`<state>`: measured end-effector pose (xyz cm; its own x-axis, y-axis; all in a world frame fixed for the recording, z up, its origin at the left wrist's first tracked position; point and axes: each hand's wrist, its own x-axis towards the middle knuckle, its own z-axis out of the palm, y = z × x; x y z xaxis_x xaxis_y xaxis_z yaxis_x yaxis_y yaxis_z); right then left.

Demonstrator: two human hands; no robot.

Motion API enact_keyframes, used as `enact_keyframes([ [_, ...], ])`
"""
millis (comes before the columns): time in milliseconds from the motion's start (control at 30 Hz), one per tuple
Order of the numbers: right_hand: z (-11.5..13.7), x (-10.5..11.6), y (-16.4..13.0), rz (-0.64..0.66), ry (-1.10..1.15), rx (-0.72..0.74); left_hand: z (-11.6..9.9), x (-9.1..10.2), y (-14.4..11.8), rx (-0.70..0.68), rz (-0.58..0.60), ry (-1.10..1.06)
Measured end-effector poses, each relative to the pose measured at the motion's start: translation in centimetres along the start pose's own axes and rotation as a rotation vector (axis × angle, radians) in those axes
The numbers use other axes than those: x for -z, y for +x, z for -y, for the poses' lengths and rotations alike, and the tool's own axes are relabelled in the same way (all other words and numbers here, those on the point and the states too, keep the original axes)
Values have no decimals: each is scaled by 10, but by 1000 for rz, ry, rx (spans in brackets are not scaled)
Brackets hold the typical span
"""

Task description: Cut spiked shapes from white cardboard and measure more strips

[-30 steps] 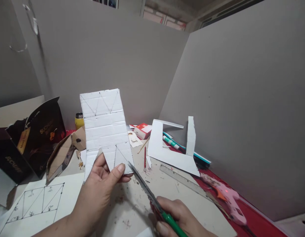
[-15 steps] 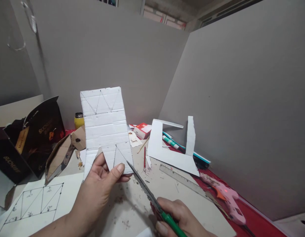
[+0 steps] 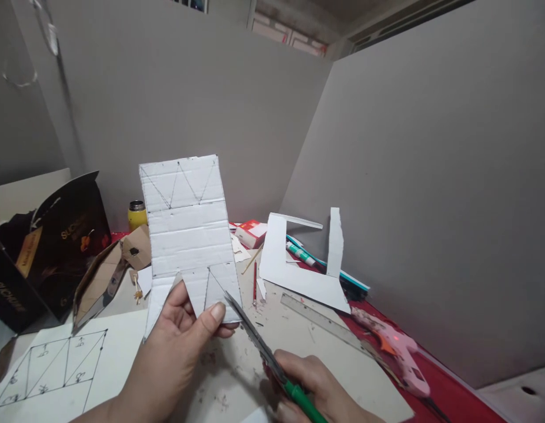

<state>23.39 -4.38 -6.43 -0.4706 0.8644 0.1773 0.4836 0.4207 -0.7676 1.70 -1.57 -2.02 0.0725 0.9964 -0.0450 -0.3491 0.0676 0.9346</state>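
Observation:
My left hand (image 3: 184,335) pinches the lower part of a white cardboard piece (image 3: 190,235), thumb in front and fingers behind. Pencilled zigzag lines cross its top band, and a V-shaped notch is cut into its lower edge just above my fingers. More drawn lines form a triangle near my thumb. My right hand (image 3: 311,382) is closed round the green handles of a pair of scissors (image 3: 258,343). Their blades point up and left, with the tips over the lower right of the cardboard, close to a slanting drawn line.
A sheet with a drawn plan (image 3: 56,364) lies at left, near a dark box (image 3: 52,247) and a yellow bottle (image 3: 137,216). At right are a white cardboard cutout (image 3: 298,285), a ruler (image 3: 320,317), a red pencil (image 3: 255,285) and a pink glue gun (image 3: 395,352).
The cardboard has tilted slightly and its lower edge sits a little lower in view. The scissors stay at its lower right. The whole scene has shifted slightly left.

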Motion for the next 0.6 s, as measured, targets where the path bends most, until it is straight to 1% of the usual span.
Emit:
enact_keyframes([
  [100,-5,1,2,50,16,14,0,1,0,7,5,12],
  [233,-7,1,3,61,57,0,-1,2,-1,8,2,26],
  [367,-10,-1,4,104,122,-1,-2,1,-1,9,3,34],
  [600,-19,-7,3,99,183,22,-3,0,-2,20,-20,31],
])
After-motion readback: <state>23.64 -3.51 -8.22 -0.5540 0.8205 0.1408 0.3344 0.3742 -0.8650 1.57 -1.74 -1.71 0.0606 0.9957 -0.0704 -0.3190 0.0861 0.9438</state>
